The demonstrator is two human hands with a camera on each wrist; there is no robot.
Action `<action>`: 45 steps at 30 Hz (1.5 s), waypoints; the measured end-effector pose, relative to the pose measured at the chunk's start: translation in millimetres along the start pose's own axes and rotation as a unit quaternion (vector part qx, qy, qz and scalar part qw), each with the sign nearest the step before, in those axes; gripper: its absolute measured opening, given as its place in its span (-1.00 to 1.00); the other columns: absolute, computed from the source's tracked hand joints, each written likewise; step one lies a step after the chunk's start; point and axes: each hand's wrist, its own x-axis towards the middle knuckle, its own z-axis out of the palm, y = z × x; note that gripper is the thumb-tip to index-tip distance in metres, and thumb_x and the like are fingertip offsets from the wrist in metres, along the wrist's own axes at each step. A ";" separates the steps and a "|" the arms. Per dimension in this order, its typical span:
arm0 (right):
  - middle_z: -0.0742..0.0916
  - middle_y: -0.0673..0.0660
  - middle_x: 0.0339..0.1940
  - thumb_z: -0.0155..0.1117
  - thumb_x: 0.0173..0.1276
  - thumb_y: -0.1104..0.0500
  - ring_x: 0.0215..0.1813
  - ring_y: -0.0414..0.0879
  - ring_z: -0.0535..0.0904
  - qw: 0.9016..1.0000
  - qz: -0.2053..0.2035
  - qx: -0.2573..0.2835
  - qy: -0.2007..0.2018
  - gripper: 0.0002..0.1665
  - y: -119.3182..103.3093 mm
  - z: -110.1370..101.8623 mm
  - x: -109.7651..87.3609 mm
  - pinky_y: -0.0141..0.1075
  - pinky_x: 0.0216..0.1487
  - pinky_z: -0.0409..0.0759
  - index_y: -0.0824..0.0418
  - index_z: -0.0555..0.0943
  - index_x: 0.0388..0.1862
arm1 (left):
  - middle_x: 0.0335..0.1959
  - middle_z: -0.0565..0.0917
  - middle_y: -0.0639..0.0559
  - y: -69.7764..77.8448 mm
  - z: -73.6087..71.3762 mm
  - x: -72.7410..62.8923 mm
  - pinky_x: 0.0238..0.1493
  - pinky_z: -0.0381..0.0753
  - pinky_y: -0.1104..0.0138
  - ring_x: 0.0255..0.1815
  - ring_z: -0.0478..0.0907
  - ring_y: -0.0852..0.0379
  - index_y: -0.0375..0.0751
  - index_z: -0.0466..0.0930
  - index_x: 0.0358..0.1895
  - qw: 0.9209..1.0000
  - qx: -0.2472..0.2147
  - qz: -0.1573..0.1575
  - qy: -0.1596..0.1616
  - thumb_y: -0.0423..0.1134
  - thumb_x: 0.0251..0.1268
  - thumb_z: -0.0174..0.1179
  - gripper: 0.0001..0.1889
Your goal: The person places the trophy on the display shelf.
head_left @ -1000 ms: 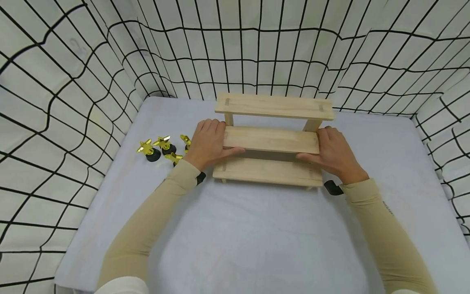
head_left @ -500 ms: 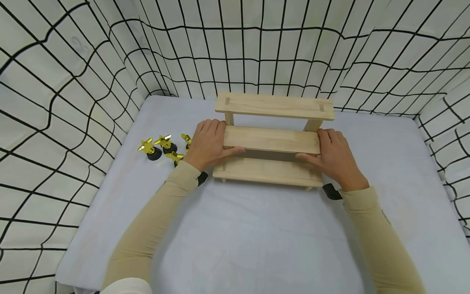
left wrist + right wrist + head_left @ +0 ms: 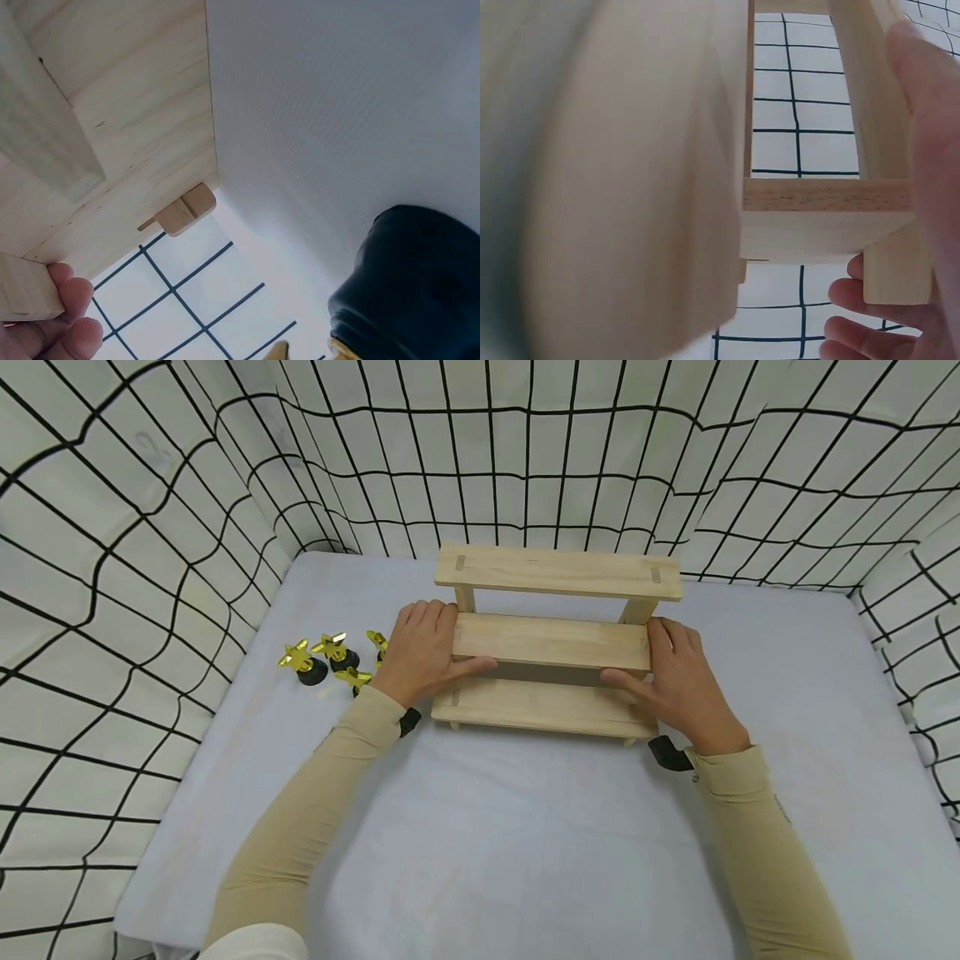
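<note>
A pale wooden three-tier shelf rack (image 3: 551, 639) stands on the white-covered table, its tiers stepping up toward the back. My left hand (image 3: 423, 652) grips the left end of the middle tier, thumb along the front edge and fingers over the far side. At the opposite end, my right hand (image 3: 686, 685) holds the same tier in a like manner. The left wrist view has curled fingertips (image 3: 75, 300) around a wooden part. In the right wrist view, fingers (image 3: 855, 330) wrap behind a wooden upright (image 3: 896, 270).
Several small gold star trophies (image 3: 311, 672) on black bases stand left of the rack, one partly hidden by the left hand. Black wire mesh (image 3: 562, 443) over white panels encloses the back and sides of the table (image 3: 510, 843).
</note>
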 end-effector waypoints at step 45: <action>0.59 0.50 -0.12 -0.30 0.24 -0.77 -0.13 0.36 0.49 0.981 -0.150 -0.059 0.106 0.41 20.6 5.1 9.1 0.19 -0.04 0.52 0.61 0.46 0.09 | -0.11 0.63 -0.25 0.8 -2.9 -0.5 0.22 0.53 0.00 -0.05 0.56 -0.19 -0.38 0.51 0.03 1.000 0.008 -0.007 -0.025 0.51 -0.03 0.38 -0.05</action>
